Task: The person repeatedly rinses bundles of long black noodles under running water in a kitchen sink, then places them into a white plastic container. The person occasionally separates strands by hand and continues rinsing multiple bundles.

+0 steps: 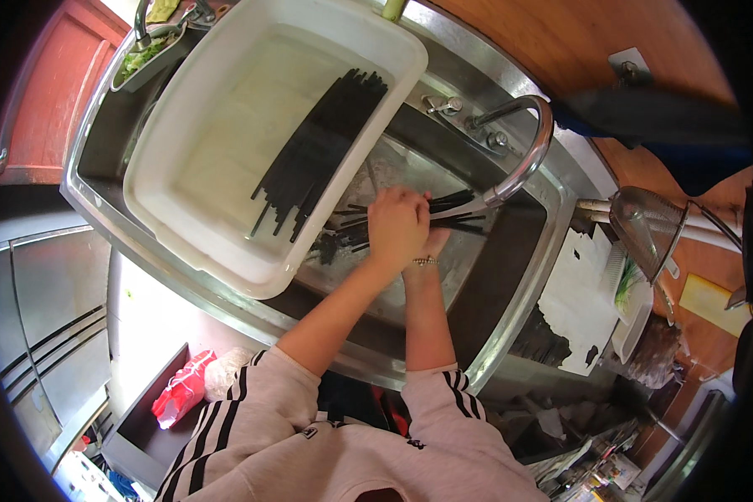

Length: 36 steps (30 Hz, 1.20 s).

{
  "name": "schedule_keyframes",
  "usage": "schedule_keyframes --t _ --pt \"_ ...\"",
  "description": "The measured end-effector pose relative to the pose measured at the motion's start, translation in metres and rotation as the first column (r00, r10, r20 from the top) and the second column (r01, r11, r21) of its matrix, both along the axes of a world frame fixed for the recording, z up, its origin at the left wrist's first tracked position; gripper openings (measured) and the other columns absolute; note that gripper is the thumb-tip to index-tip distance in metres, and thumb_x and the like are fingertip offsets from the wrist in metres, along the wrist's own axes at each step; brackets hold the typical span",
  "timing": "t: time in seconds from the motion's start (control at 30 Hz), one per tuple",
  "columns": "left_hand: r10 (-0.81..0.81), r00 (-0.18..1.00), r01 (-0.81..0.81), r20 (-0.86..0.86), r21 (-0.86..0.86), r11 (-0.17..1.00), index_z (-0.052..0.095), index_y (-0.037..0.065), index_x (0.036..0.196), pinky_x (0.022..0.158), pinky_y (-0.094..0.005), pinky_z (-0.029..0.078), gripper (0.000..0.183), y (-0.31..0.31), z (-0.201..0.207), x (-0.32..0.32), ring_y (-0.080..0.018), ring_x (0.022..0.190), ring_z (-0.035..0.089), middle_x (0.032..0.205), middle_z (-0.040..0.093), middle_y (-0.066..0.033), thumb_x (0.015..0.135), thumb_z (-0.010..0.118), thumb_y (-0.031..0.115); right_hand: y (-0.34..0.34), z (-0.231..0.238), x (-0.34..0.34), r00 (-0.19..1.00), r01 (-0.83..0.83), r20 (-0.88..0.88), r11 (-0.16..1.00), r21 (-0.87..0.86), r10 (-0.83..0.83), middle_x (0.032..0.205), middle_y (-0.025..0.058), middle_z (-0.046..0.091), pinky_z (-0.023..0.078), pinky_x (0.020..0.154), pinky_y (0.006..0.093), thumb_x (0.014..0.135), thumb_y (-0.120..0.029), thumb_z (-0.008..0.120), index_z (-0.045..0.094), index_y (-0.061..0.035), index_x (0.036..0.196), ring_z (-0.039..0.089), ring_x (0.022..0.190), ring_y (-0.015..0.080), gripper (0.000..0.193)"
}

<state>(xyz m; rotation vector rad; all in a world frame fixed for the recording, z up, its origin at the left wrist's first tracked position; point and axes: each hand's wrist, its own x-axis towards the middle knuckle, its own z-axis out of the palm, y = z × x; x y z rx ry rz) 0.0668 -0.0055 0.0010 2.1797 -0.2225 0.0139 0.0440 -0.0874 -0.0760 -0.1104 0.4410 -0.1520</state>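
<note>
My left hand (396,219) is closed over a bunch of black chopsticks (453,201) in the right part of the steel sink. Below and beside it, my right hand (434,243) grips the same bunch, its fingers mostly hidden. The chopsticks stick out on both sides of my hands. Water runs onto them from the curved metal faucet (537,142). Many more black chopsticks (326,146) lie side by side in a large white basin (410,54) of cloudy water, left of my hands. A few dark pieces (330,245) rest on the sink bottom.
The basin straddles the sink rim (226,314). Tap knobs (448,105) stand behind the sink. At right are a mesh strainer (644,213), a white board (573,301) and a tray with green stalks (627,289). Greens sit in a corner strainer (142,63) at far left.
</note>
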Motion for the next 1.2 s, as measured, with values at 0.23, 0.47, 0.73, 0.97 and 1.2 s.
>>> schedule_keyframes --t 0.23,0.47,0.73,0.97,1.2 --pt "0.003 0.962 0.104 -0.274 0.375 0.921 0.051 0.014 0.126 0.089 -0.0532 0.042 0.043 -0.007 -0.002 -0.005 -0.0386 0.114 0.051 0.132 0.049 -0.0132 0.092 0.044 0.038 0.021 0.032 0.004 0.99 0.04 0.142 0.995 -0.093 -0.026 0.139 0.0135 0.042 0.037 0.099 0.0463 0.089 -0.054 0.041 0.047 -0.0147 0.131 0.044 0.12 0.0298 0.058" --pt "0.008 0.981 0.057 -0.196 0.322 0.945 0.035 0.026 0.141 0.099 -0.0577 0.031 0.049 -0.005 -0.009 -0.006 -0.0451 0.122 0.041 0.143 0.037 -0.0169 0.094 0.039 0.035 0.025 0.057 -0.002 0.999 0.02 0.036 0.985 -0.17 -0.014 0.146 0.0114 0.033 0.024 0.11 0.0463 0.093 -0.054 0.033 0.03 -0.021 0.144 0.033 0.132 0.0282 0.061" --pt "0.038 0.979 -0.042 -0.198 -0.014 0.999 0.038 0.016 0.139 0.1 -0.0503 0.034 0.046 -0.008 0.002 -0.01 -0.0407 0.125 0.039 0.141 0.035 -0.0211 0.094 0.04 0.029 0.016 0.051 0.0 0.975 -0.048 0.209 0.987 -0.155 0.081 0.135 0.0098 0.047 0.027 0.109 0.0391 0.094 -0.045 0.034 0.043 -0.0031 0.133 0.042 0.125 0.0279 0.058" --pt "-0.1 0.936 0.062 -0.338 -0.121 0.991 0.034 0.012 0.142 0.106 -0.0485 0.026 0.049 0.0 0.024 0.009 -0.0427 0.129 0.033 0.144 0.031 -0.0237 0.096 0.034 0.03 0.032 0.071 0.002 0.996 -0.035 0.071 0.944 -0.327 0.062 0.144 0.0074 0.037 0.025 0.109 0.0355 0.097 -0.044 0.03 0.035 -0.0065 0.139 0.036 0.13 0.0202 0.057" --pt "-0.057 0.95 -0.014 -0.306 -0.226 0.974 0.039 0.018 0.14 0.1 -0.0472 0.035 0.045 -0.003 0.025 0.003 -0.0443 0.123 0.04 0.14 0.034 -0.0279 0.096 0.037 0.028 0.033 0.086 0.009 0.986 -0.084 0.092 0.888 -0.453 0.14 0.141 0.0066 0.04 0.029 0.107 0.0358 0.096 -0.051 0.034 0.036 -0.0077 0.138 0.039 0.127 0.0224 0.06"
